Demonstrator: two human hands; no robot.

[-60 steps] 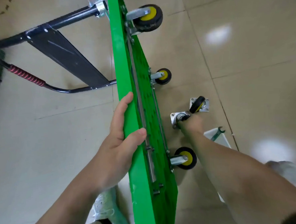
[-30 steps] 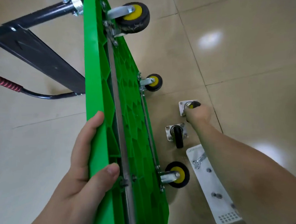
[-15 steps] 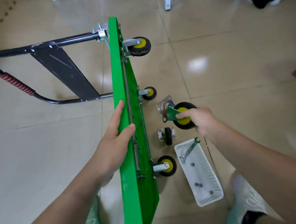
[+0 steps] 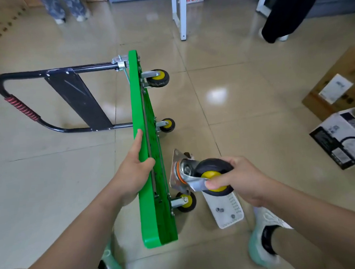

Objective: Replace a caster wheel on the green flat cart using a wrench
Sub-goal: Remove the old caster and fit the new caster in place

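Lifted higher off the floor [image 4: 253, 109] than half a second before, the caster [image 4: 192, 173] sat in the right hand [image 4: 243, 182], fingers curled round its black wheel, thumb on the yellow hub. The left hand [image 4: 133, 173] clutched the upper edge of the cart [image 4: 149, 214], which stood on its side. Below the caster lay a white basket [image 4: 232, 213] holding bolts.

The green plastic flat cart [image 4: 150, 228] stands edge-down on beige tiled floor [image 4: 253, 109]. A white perforated plastic basket [image 4: 237, 209] beside it.
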